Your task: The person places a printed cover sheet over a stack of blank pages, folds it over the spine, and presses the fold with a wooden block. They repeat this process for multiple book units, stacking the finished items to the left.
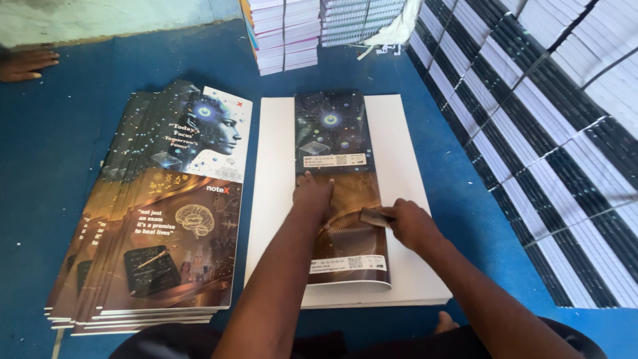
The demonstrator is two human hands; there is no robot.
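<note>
Two hands at work. Left hand lies flat, fingers spread, on one dark printed cover atop the white sheet stack. Right hand grips a small block against that cover. Fanned cover pile left; count indistinct. Banded bundles right, cut off.

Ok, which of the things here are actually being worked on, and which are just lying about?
In hand:
- printed cover sheet, pressed flat by the left hand
- small flat tool gripped in the right hand
- white page block under the cover

Lying about:
- fanned pile of covers
- bound stacks at the right
- stacks at the back
- another person's hand, far left
</note>
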